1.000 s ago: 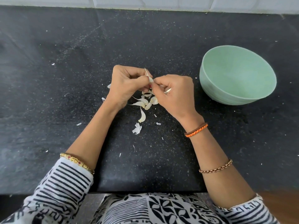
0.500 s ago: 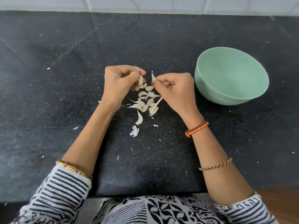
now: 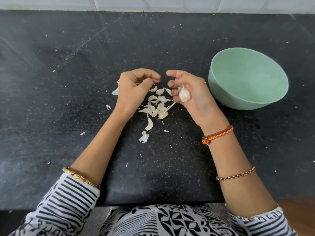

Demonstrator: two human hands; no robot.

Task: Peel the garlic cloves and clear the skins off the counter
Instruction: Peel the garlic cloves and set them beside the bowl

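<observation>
Several pale garlic cloves (image 3: 156,104) lie in a loose pile on the black counter (image 3: 85,57), between my two hands. My right hand (image 3: 194,99) is turned partly palm-up, its lower fingers curled round a white piece of garlic (image 3: 184,95) still in its skin. My left hand (image 3: 136,89) hovers over the pile's left side with loosely curled fingers, and I see nothing in it. Papery skins lie around: one flake (image 3: 144,136) below the pile, another (image 3: 115,91) by my left hand, plus small scraps.
A mint-green bowl (image 3: 221,94) stands on the counter to the right of my right hand, and its inside looks bare. A white tiled wall (image 3: 153,4) runs along the back. The counter's front edge (image 3: 162,202) is close to my body.
My hands have drawn apart. My left hand has let go of the piece it pinched. My right hand has turned palm-up and now cradles a white piece of garlic.
</observation>
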